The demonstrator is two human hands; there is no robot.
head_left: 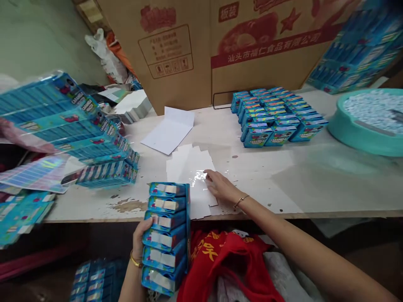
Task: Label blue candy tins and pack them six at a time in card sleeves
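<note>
a small packing workshop, by the look of it: worn white table (283,184) with chipped paint, rows of small blue retail boxes (277,115) laid out in a block, more in shrink-wrapped bundles (72,121), big printed cardboard shipping cartons (220,46) standing behind, teal basin (355,130) filled with tiny pieces.
</note>
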